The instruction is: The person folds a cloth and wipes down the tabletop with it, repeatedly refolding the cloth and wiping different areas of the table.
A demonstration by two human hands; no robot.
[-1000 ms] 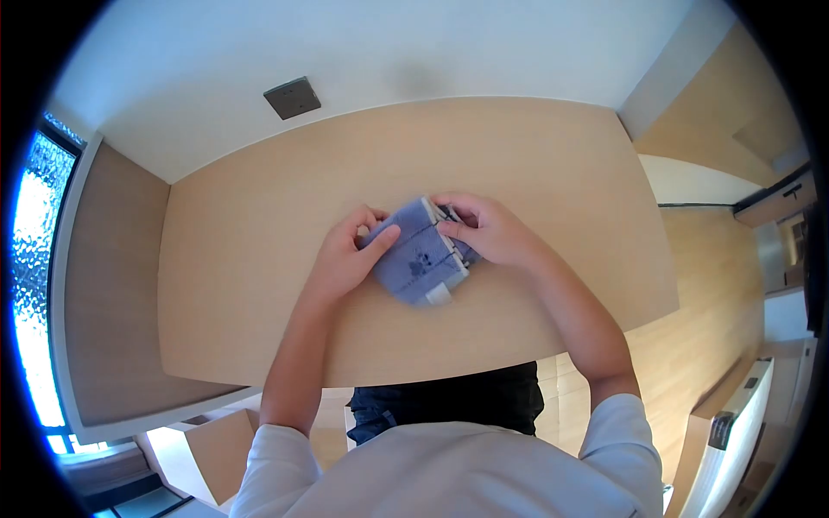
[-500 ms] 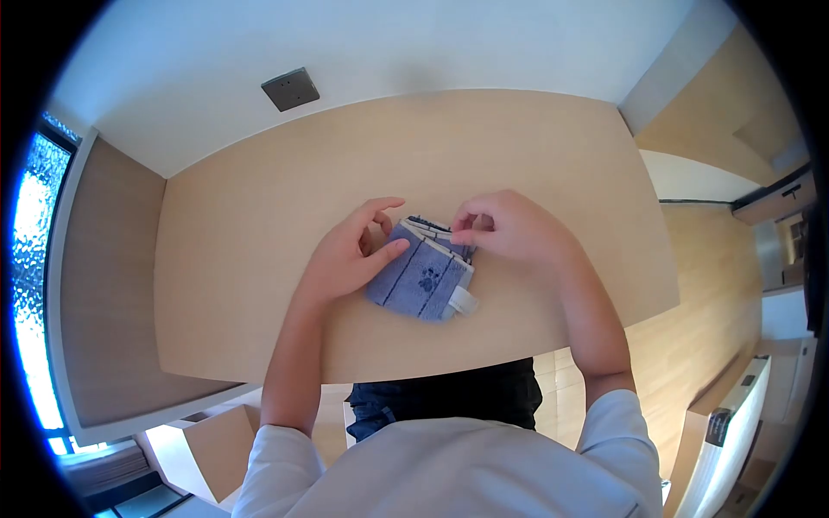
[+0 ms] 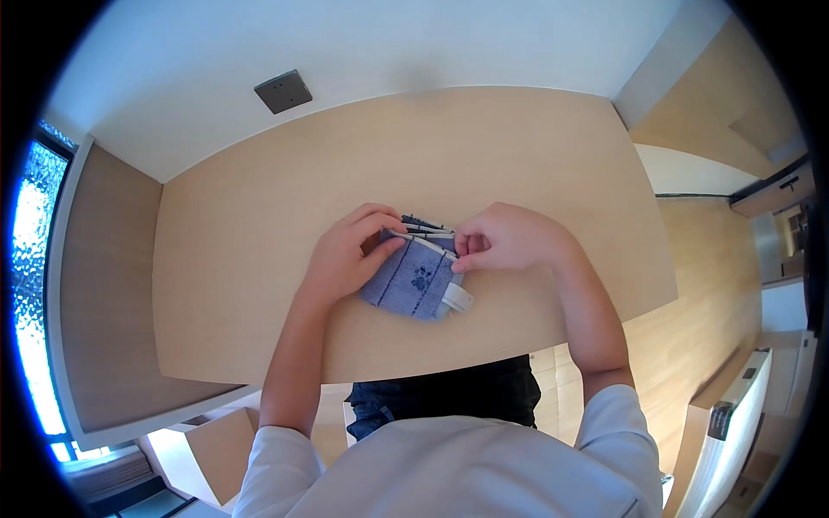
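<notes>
A folded blue-purple towel (image 3: 406,281) lies on the wooden table (image 3: 285,164), with dark stripes, a dark paw print and pale edging. From its lower right side sticks out a white tag (image 3: 457,298). The upper left corner of the top layer is pinched between the thumb and fingers of my left hand (image 3: 350,255). On the opposite side, my right hand (image 3: 501,237) is closed on the upper right corner, thumb in front. Between the hands, the layers stand slightly apart along the top edge. Some fingertips are hidden behind the cloth.
A dark wall socket (image 3: 283,91) is on the white wall behind the table. At the left stands a brown side panel (image 3: 117,293) beside a bright window. My body in a light shirt is at the table's front edge.
My left fingers have closed from a loose curve onto the towel's upper left corner. My right hand has moved slightly down onto the upper right corner, and the towel has shifted a little left.
</notes>
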